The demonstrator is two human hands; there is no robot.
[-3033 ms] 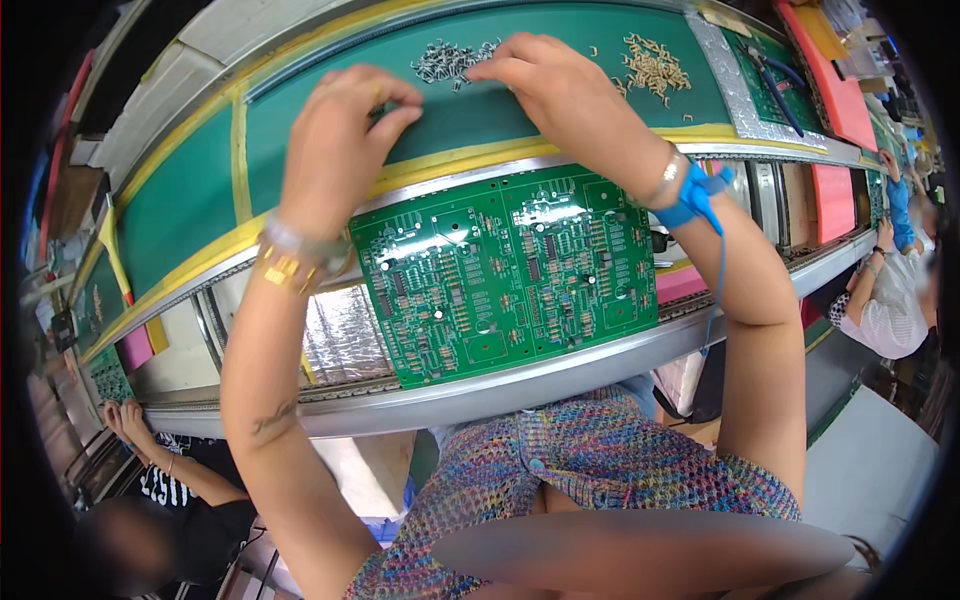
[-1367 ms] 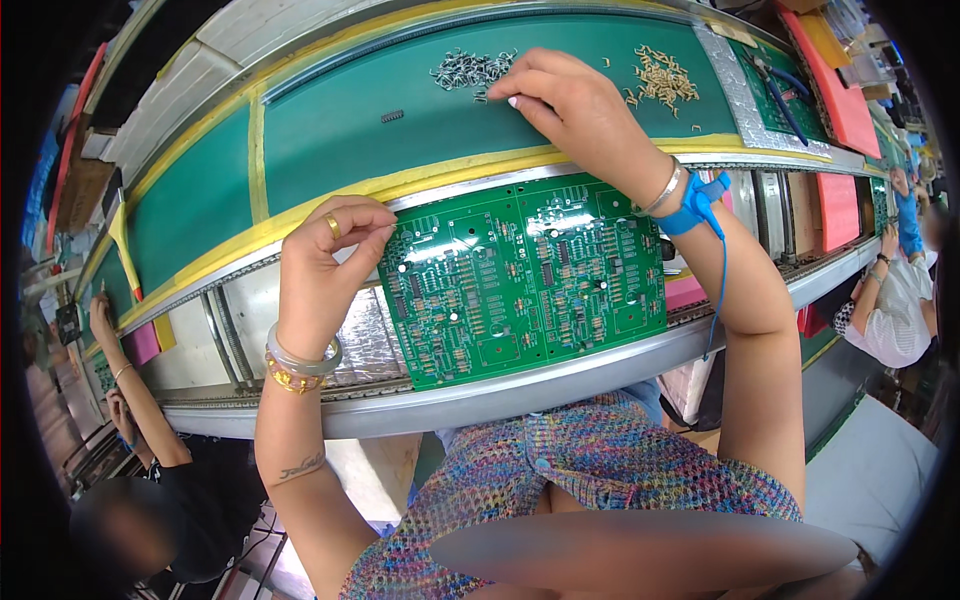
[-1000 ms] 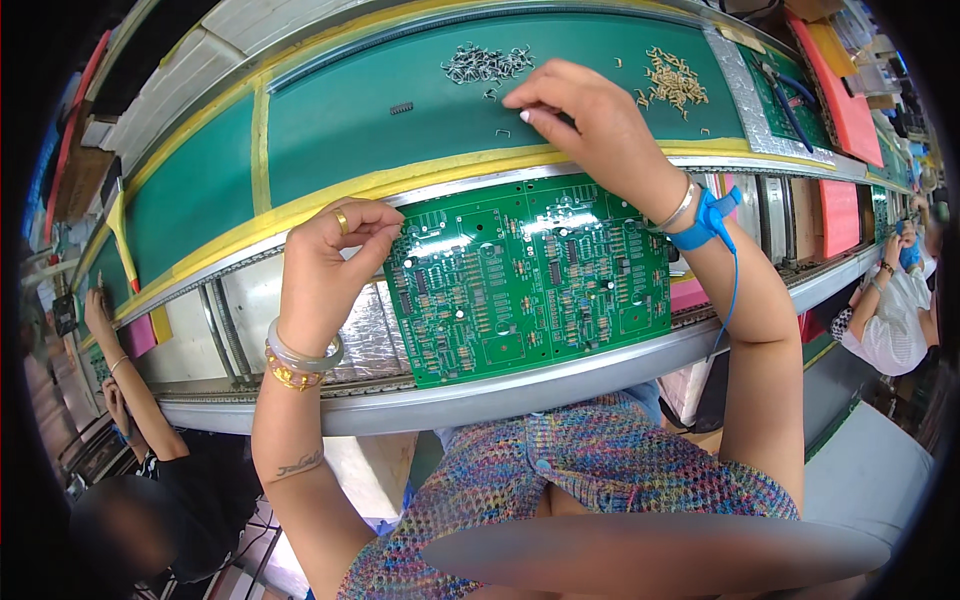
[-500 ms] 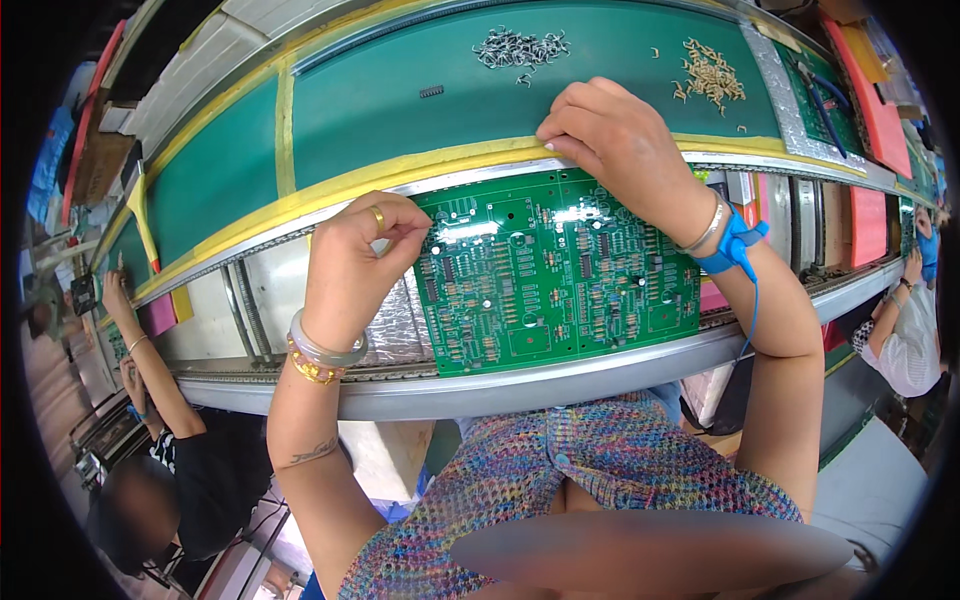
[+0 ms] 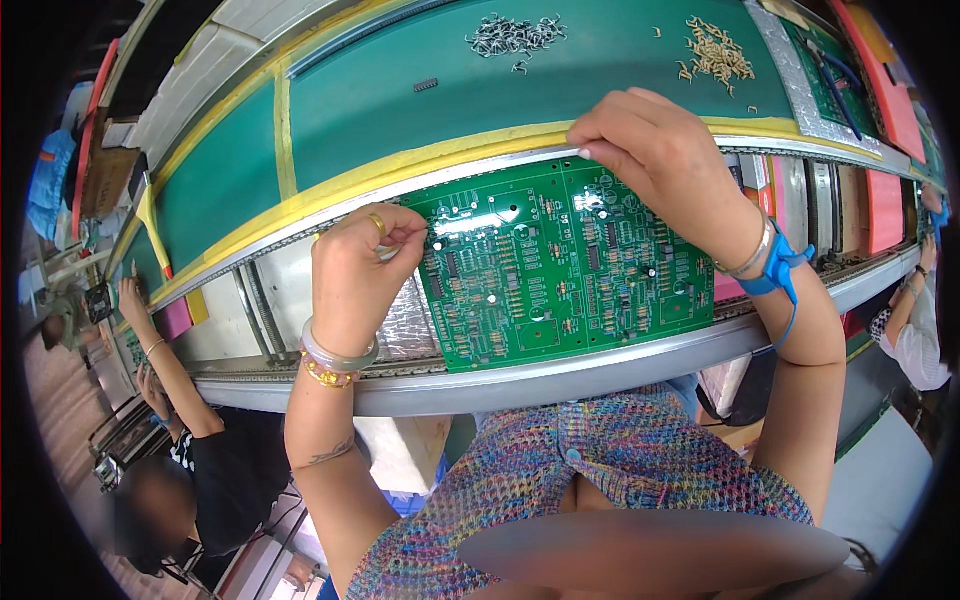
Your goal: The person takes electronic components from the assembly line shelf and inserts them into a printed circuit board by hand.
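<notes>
Got green circuit board [image 5: 565, 275] across rails [image 5: 550, 380] by near edge of bench [image 5: 370, 125]. Pinching at its upper-left corner with left hand [image 5: 362, 268], over top edge with right hand [image 5: 675, 165]; can't tell if gripping parts.

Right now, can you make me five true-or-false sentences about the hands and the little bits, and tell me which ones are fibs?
1. The left hand is at the circuit board's upper left corner. True.
2. The silvery pieces and the tan pieces are in separate heaps. True.
3. The silvery pieces are right of the tan pieces. False: they are on the left.
4. A blue band is on the right wrist. True.
5. The circuit board is red. False: it is green.
</notes>
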